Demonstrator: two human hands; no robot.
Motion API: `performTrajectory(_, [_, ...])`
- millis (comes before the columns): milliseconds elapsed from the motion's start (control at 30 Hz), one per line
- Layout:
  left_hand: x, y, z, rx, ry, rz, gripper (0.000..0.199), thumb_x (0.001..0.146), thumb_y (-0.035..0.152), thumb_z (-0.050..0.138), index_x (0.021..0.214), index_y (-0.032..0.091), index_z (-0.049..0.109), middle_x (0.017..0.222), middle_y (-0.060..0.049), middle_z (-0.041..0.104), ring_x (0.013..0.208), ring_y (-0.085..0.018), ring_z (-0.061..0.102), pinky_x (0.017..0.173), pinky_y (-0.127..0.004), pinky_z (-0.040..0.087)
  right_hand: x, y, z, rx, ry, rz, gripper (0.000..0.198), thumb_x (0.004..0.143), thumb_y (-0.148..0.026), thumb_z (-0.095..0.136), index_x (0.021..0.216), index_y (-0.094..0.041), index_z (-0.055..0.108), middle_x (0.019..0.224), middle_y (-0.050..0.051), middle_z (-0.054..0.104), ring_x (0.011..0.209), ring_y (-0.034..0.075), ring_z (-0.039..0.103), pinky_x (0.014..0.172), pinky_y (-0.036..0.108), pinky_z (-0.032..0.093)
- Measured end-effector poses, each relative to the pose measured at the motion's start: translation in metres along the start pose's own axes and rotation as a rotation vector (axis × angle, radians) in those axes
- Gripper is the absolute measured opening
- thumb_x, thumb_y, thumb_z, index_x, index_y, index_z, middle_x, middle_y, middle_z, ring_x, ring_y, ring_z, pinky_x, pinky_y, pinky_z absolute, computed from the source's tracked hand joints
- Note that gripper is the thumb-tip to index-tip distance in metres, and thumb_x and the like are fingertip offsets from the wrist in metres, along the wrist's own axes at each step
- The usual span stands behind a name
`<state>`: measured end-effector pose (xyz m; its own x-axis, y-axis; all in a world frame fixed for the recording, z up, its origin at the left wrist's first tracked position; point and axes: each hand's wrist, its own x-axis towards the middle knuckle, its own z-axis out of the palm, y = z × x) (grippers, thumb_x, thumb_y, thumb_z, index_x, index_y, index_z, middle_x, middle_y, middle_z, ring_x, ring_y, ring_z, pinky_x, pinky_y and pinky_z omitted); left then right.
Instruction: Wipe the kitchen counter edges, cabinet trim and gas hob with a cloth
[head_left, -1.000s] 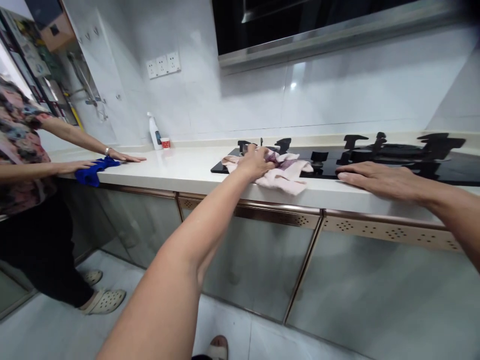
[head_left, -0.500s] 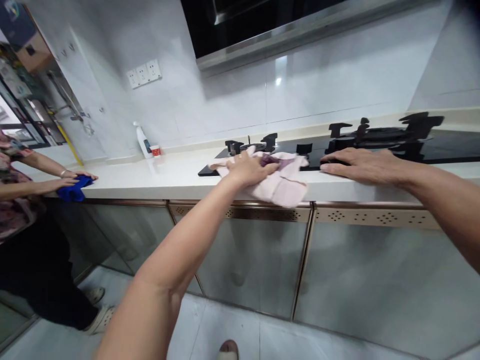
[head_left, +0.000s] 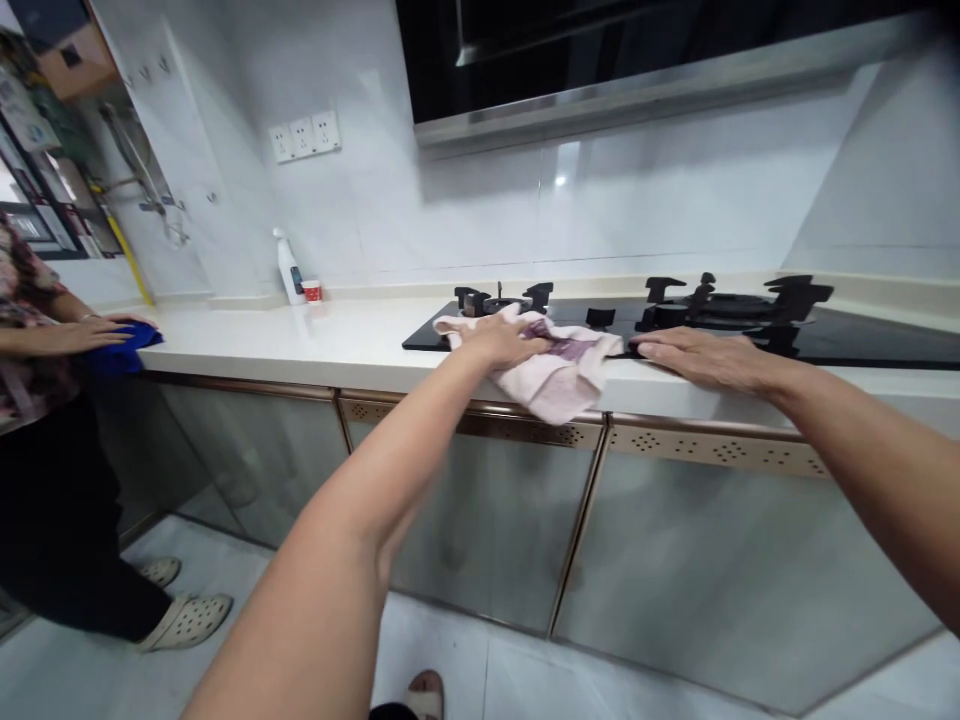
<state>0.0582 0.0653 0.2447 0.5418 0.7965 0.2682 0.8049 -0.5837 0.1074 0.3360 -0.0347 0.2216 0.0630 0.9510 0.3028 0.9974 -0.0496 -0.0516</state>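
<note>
My left hand presses down on a pale pink cloth with a purple patch, its fingers bent into the fabric. The cloth lies bunched across the front left of the black gas hob, and its lower part hangs over the counter's edge. To the right of the cloth, my right hand rests palm down at the hob's front edge, fingers stretched out and holding nothing. The fingertips of my left hand are partly hidden in the cloth's folds.
At the left, another person's hand lies on a blue cloth on the white counter. A white bottle and a red-and-white cup stand by the wall. A range hood hangs above the hob.
The view has shifted a little. My left hand and the pink cloth stay on the hob's front left, with the cloth's folds changed. My right hand still rests at the hob's front edge.
</note>
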Motion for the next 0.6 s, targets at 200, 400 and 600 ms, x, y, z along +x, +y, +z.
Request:
performTrajectory(200, [-0.035,-0.086,-0.026,0.076,-0.004,-0.302,0.088,0.078,0.088,0.033,0.154,0.043,0.039,0.167,-0.007,0.032,0.151,-0.047,0.025,0.116,-0.071,0.017,-0.004,-0.009,-0.003,0.015,-0.094,0.069,0.080,0.091,-0.069,0.015,0.151,-0.028,0.048,0.163,0.003,0.037,0.152,0.030,0.031,0.121,0.060,0.027])
performTrajectory(400, [-0.056,-0.108,-0.036,0.137,-0.017,-0.465,0.099,0.076,0.091,0.029,0.159,0.038,0.031,0.168,-0.013,0.028,0.149,-0.049,0.029,0.116,-0.070,0.020,-0.003,-0.014,-0.004,0.048,-0.039,0.058,0.074,0.091,-0.070,0.020,0.144,-0.031,0.054,0.158,0.005,0.045,0.147,0.036,0.038,0.116,0.067,0.032])
performTrajectory(600, [-0.074,-0.065,-0.018,0.164,0.060,-0.268,0.087,0.084,0.086,0.021,0.153,0.038,0.043,0.167,-0.010,0.027,0.146,-0.053,0.027,0.114,-0.070,0.022,0.001,-0.012,0.000,0.068,-0.013,0.071,0.065,0.090,-0.070,0.021,0.121,-0.034,0.065,0.144,0.006,0.061,0.140,0.038,0.047,0.111,0.067,0.040])
